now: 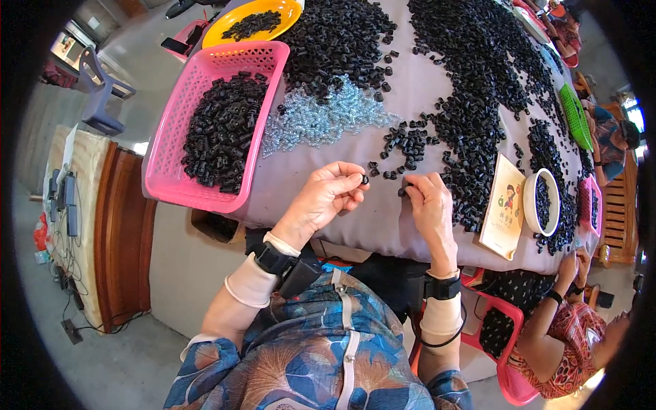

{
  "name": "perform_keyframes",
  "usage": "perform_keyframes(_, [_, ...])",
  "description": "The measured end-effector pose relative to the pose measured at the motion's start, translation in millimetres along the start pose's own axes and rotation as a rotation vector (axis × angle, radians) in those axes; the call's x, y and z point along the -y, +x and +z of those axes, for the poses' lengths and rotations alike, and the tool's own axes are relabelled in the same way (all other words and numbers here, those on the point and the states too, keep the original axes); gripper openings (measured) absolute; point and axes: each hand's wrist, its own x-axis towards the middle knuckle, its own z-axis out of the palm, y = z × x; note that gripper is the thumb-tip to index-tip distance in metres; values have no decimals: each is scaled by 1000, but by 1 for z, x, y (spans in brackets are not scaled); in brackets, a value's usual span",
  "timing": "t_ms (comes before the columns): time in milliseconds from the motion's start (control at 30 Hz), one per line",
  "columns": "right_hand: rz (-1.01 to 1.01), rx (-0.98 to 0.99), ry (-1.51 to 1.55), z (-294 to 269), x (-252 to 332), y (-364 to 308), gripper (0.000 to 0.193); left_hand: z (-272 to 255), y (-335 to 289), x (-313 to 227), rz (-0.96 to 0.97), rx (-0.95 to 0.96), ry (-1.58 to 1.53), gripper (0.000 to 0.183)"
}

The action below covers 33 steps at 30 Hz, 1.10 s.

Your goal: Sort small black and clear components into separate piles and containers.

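I have both hands up over the near edge of the worktop [374,217], side by side, I judge so that the small parts sit in plain sight. The left hand [326,195] pinches a black piece [365,180] by the tips of thumb and forefinger, probably because it is too tiny for a fuller grip. The right hand [430,208], at three o'clock from it, has its fingers closed on a dark piece [402,191], so far covered that I cannot tell its shape. Taking the gap between the hands as my dial's centre, a loose cluster [408,145] of black parts lies at one o'clock, seemingly spread thin for easy picking. Clear beads [311,113] are heaped between ten and eleven, apparently banked apart from the black to avoid mixing. Further off, a booklet [502,215] leans against a white bowl [528,201] near three o'clock, and a pink basket [195,196] contains more black parts toward ten, its walls likely keeping them from scattering. Beyond, a large black heap [471,123] stretches from two o'clock, and a yellow plate [217,34] sits at eleven.
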Motion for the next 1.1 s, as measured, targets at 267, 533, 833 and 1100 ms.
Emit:
perform_keyframes(267, [68, 4, 104, 2, 5, 0, 17, 2, 0, 1, 15, -31, -10, 11])
perform_keyframes(533, [420, 31, 912, 26, 55, 2, 11, -2, 1, 8, 87, 2, -21, 12])
perform_keyframes(833, [409, 45, 874, 36, 57, 0, 11, -1, 1, 8, 93, -22, -3, 12])
perform_keyframes(1100, [355, 75, 816, 39, 49, -3, 11, -3, 0, 9, 119, -36, 132, 15])
